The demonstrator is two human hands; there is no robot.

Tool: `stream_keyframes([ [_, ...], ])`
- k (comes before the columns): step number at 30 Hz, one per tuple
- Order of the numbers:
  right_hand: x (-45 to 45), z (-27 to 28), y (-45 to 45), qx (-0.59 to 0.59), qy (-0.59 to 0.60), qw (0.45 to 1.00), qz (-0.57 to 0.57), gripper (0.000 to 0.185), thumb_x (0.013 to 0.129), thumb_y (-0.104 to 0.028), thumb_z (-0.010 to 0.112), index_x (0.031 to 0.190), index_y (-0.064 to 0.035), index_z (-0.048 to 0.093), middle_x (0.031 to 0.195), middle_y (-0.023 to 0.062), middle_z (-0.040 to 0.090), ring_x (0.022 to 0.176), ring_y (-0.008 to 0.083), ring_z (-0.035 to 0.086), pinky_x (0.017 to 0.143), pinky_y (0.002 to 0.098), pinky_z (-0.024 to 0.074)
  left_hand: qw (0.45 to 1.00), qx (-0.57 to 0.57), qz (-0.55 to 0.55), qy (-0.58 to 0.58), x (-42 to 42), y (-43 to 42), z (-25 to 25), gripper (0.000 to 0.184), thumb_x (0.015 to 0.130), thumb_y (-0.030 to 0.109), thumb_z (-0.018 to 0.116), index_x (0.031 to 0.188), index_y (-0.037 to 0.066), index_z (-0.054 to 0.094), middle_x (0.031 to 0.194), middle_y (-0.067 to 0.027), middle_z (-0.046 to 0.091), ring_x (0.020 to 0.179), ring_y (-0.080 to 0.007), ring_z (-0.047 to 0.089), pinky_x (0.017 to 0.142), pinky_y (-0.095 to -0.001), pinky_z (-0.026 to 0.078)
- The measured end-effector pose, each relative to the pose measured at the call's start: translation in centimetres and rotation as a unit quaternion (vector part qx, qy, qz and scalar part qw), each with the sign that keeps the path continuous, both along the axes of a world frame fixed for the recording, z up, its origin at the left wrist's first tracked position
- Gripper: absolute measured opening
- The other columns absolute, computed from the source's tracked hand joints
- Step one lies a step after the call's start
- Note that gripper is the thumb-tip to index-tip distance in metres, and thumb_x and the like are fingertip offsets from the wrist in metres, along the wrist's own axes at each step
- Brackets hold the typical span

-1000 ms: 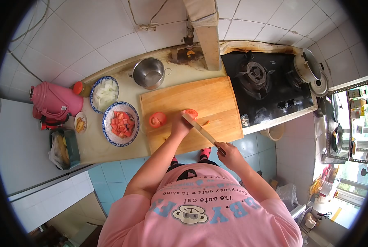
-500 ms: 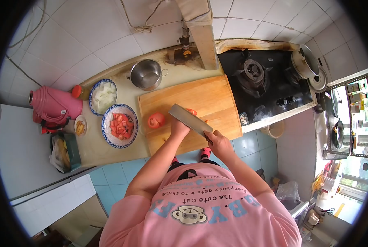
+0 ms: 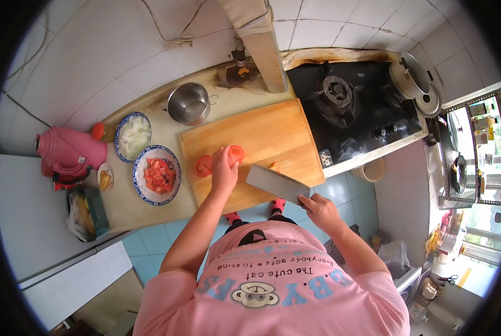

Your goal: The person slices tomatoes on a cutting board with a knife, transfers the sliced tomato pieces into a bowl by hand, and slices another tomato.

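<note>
My right hand [image 3: 322, 213] grips the handle of a cleaver [image 3: 277, 183], its broad blade slanting over the front edge of the wooden cutting board [image 3: 256, 126]. On the board, my left hand [image 3: 225, 172] has its fingers closed at the side of a tomato half [image 3: 236, 153], whose cut face shows. Another tomato half [image 3: 203, 166] lies just to the left, cut face showing. Small scraps [image 3: 274, 167] lie on the board beyond the blade. Left of the board, a patterned bowl [image 3: 175, 185] contains chopped tomato [image 3: 159, 175].
A plate of pale sliced vegetable [image 3: 134, 138] and a metal pot [image 3: 188, 104] stand behind the bowl. At far left are a pink thermos [image 3: 74, 150], a small dish [image 3: 106, 177] and a green bin [image 3: 88, 211]. The gas stove [image 3: 357, 112] adjoins the board's right side.
The cleaver has moved right and toward me, away from the tomato. My left hand has shifted left and away from me with the tomato half, its cut face now showing.
</note>
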State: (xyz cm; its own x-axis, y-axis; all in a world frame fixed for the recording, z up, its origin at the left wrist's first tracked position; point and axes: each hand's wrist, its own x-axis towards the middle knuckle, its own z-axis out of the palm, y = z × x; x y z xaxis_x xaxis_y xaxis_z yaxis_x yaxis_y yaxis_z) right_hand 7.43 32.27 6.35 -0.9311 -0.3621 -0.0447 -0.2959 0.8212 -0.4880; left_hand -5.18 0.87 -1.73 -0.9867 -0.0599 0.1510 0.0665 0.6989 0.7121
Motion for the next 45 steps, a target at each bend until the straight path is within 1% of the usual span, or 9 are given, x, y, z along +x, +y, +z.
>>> stream_keyframes([
  [6, -1.5, 0.1, 2.2, 0.067, 0.016, 0.993, 0.099, 0.047, 0.076, -0.004, 0.065, 0.121, -0.0149, 0.063, 0.080, 0.0079, 0.057, 0.068, 0.0273, 0.063, 0.062, 0.0386, 0.0524, 0.978, 0.097, -0.161, -0.090, -1.8, 3.6, 4.4, 0.031, 0.079, 0.003, 0.070, 0.109, 0.003, 0.061, 0.099, -0.0149, 0.065, 0.095, -0.0294, 0.064, 0.084, -0.0390, 0.053],
  [12, -3.6, 0.9, 3.1, 0.090, 0.025, 0.982, 0.162, 0.044, 0.082, -0.008, 0.059, 0.124, -0.0159, 0.062, 0.081, 0.0074, 0.057, 0.069, 0.0267, 0.063, 0.064, 0.0374, 0.0525, 0.939, -0.005, -0.310, -0.151, -1.3, 9.1, 1.9, 0.030, 0.078, 0.009, 0.073, 0.105, 0.006, 0.062, 0.100, -0.0115, 0.066, 0.095, -0.0273, 0.065, 0.083, -0.0377, 0.053],
  [16, -4.6, 1.4, 4.0, 0.103, 0.026, 0.977, 0.186, 0.045, 0.082, -0.008, 0.059, 0.126, -0.0164, 0.061, 0.082, 0.0071, 0.058, 0.071, 0.0262, 0.063, 0.066, 0.0365, 0.0526, 0.964, -0.036, -0.216, -0.148, -2.0, 9.1, -0.4, 0.030, 0.077, 0.010, 0.071, 0.105, 0.007, 0.062, 0.103, -0.0126, 0.065, 0.097, -0.0320, 0.064, 0.082, -0.0419, 0.053],
  [22, -4.9, 0.3, 7.1, 0.092, 0.030, 0.970, 0.223, 0.044, 0.081, -0.008, 0.060, 0.124, -0.0166, 0.062, 0.086, 0.0053, 0.061, 0.073, 0.0251, 0.064, 0.068, 0.0366, 0.0523, 0.977, 0.059, -0.151, -0.138, -2.7, 6.6, -2.9, 0.027, 0.084, 0.003, 0.066, 0.110, 0.004, 0.061, 0.098, -0.0113, 0.065, 0.085, -0.0219, 0.065, 0.078, -0.0327, 0.054],
  [32, -1.5, -1.4, 8.4, -0.166, -0.078, 0.980, -0.083, 0.028, 0.086, -0.009, 0.071, 0.113, -0.0080, 0.064, 0.079, 0.0080, 0.063, 0.067, 0.0202, 0.063, 0.060, 0.0332, 0.0511, 0.929, 0.273, -0.024, -0.250, -1.4, 3.8, -1.4, 0.019, 0.092, 0.006, 0.062, 0.110, 0.001, 0.060, 0.096, -0.0077, 0.065, 0.083, -0.0138, 0.063, 0.073, -0.0286, 0.053],
  [35, 0.8, -4.0, 7.4, -0.228, -0.178, 0.934, -0.213, 0.028, 0.090, -0.011, 0.070, 0.114, -0.0022, 0.060, 0.076, 0.0069, 0.059, 0.063, 0.0131, 0.059, 0.057, 0.0294, 0.0506, 0.946, 0.228, -0.056, -0.223, -0.1, 4.0, -1.7, 0.023, 0.086, 0.008, 0.069, 0.106, 0.002, 0.061, 0.092, -0.0089, 0.066, 0.083, -0.0154, 0.063, 0.075, -0.0310, 0.053],
  [37, 1.8, -4.2, 6.0, -0.402, -0.256, 0.826, -0.301, 0.028, 0.093, -0.013, 0.068, 0.114, 0.0013, 0.057, 0.076, 0.0047, 0.058, 0.063, 0.0093, 0.057, 0.057, 0.0277, 0.0513, 0.952, 0.204, -0.071, -0.215, 1.3, 4.9, -2.0, 0.026, 0.083, 0.007, 0.072, 0.106, 0.002, 0.062, 0.092, -0.0091, 0.065, 0.084, -0.0170, 0.063, 0.076, -0.0317, 0.053],
  [41, 4.5, -4.1, 4.0, -0.460, -0.347, 0.731, -0.365, 0.022, 0.097, -0.019, 0.061, 0.109, -0.0021, 0.055, 0.076, 0.0035, 0.058, 0.059, 0.0112, 0.056, 0.055, 0.0261, 0.0499, 0.975, 0.107, -0.140, -0.135, 3.7, 6.2, -2.7, 0.037, 0.073, 0.002, 0.075, 0.107, 0.004, 0.059, 0.096, -0.0123, 0.063, 0.089, -0.0281, 0.062, 0.082, -0.0388, 0.052],
  [45, 7.8, -5.5, 3.0, -0.479, -0.366, 0.702, -0.379, 0.017, 0.098, -0.021, 0.059, 0.104, -0.0052, 0.054, 0.076, 0.0037, 0.058, 0.058, 0.0117, 0.056, 0.055, 0.0268, 0.0499, 0.981, 0.069, -0.157, -0.094, 3.5, 6.9, -3.1, 0.039, 0.076, -0.001, 0.071, 0.111, 0.005, 0.056, 0.103, -0.0150, 0.061, 0.097, -0.0314, 0.060, 0.087, -0.0401, 0.050],
])
